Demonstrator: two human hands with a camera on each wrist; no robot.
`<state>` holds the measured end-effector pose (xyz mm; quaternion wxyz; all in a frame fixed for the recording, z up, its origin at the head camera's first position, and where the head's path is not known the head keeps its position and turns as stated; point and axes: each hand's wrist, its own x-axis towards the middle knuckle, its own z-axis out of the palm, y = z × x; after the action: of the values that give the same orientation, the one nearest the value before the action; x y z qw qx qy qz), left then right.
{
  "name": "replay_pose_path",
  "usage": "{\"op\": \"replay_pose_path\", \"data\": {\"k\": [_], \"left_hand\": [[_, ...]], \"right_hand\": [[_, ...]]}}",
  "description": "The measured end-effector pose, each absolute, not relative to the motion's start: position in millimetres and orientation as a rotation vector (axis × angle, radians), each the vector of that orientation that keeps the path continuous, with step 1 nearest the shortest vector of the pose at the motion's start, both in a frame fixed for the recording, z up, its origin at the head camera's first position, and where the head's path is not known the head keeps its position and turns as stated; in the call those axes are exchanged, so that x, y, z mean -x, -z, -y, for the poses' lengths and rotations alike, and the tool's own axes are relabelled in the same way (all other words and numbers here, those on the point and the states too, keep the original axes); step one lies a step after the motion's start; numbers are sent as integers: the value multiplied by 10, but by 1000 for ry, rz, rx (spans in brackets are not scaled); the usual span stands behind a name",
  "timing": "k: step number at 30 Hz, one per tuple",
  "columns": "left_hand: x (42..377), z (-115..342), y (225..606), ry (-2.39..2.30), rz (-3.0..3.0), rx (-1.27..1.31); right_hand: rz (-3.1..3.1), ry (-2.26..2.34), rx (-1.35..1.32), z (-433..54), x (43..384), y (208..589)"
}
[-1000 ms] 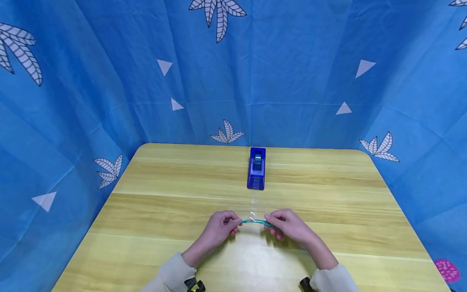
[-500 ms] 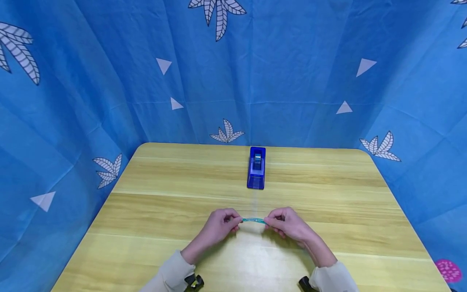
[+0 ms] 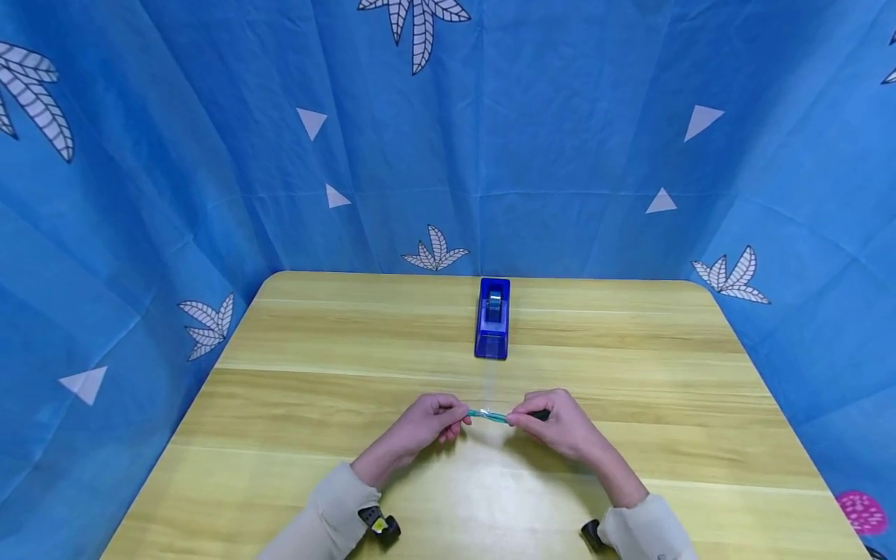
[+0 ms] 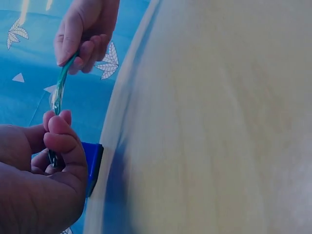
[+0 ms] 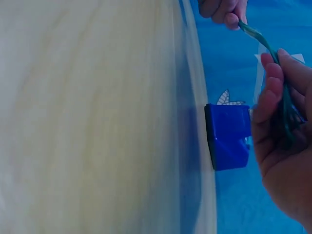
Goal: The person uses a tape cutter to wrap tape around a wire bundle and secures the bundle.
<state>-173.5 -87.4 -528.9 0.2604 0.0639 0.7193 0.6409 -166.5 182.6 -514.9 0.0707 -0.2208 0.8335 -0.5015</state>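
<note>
A slim bundle of green strands is stretched between both hands over the table. My left hand pinches its left end between thumb and fingers, and a dark end piece shows inside that hand in the left wrist view. The right hand pinches the other side, with loose green strands trailing into the palm in the right wrist view. A strip of clear tape runs from the blue tape dispenser to the middle of the bundle, where shiny tape lies on the strands.
The wooden table has the dispenser standing near its far edge. A blue curtain with leaf prints hangs behind and at both sides. Dark wrist devices sit by the cream sleeves.
Both hands have shifted slightly away from the body with the green bundle. The right hand has turned, and a dark part now shows between its fingers. The tape still reaches the bundle.
</note>
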Motion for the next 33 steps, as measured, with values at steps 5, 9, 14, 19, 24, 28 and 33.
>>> {"op": "replay_pose_path", "data": {"k": [5, 9, 14, 19, 24, 28, 33], "left_hand": [[1729, 859, 5242, -1756, -1996, -174], [1721, 852, 5221, -1755, -2076, -212], [1705, 863, 5214, -1688, -2213, -255], [1698, 871, 5220, -1660, -2275, -297], [1693, 868, 5235, -1652, -2299, -321], [1690, 876, 5244, -1652, -2275, -296], [1697, 888, 5243, -1664, -2221, -234]], "right_hand": [[-2355, 1522, 466, -1843, 1691, 5129], [-2150, 1608, 247, -1865, 1721, 5131], [-1982, 1655, 127, -1881, 1743, 5139], [-1908, 1678, 96, -1891, 1744, 5162], [-1877, 1745, 96, -1888, 1753, 5200], [-1911, 1789, 87, -1877, 1763, 5200], [-2009, 1799, 82, -1857, 1757, 5186]]}}
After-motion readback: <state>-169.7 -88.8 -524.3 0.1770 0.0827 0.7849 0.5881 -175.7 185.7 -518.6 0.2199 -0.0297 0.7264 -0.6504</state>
